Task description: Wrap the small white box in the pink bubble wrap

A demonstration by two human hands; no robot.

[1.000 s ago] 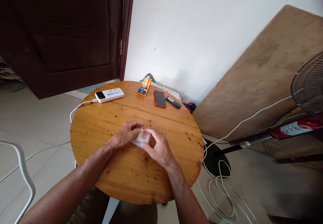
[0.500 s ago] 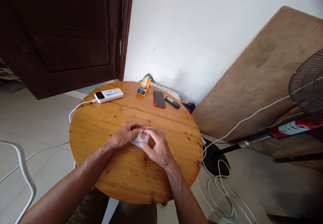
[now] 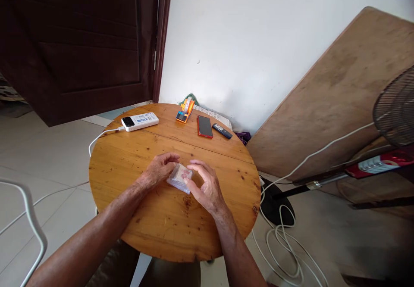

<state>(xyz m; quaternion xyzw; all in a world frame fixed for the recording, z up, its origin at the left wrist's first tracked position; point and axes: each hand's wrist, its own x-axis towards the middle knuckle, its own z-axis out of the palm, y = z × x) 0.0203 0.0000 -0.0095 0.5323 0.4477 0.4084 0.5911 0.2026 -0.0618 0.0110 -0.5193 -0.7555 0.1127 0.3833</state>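
Observation:
A small, flat whitish packet (image 3: 179,177) in clear plastic wrap, with a reddish mark on top, lies on the round wooden table (image 3: 129,162). My left hand (image 3: 161,167) is at its upper left edge, thumb tip touching or nearly touching the wrap and fingers loosely curved beyond the far corner. On the other side, my right hand (image 3: 206,186) is spread, thumb at the packet's right edge and fingers raised apart from it. Whatever the wrap encloses cannot be made out.
Towards the back stand a white power bank (image 3: 142,121) with a cable, an orange tape dispenser (image 3: 185,110), a red-edged phone (image 3: 205,126) and a dark handheld device (image 3: 222,131). A fan (image 3: 396,110) and coiled white cable (image 3: 284,252) are at right.
My fingers have spread and drawn back from the packet, the right hand slightly right, the left slightly left and up. More of the wrapped top now shows.

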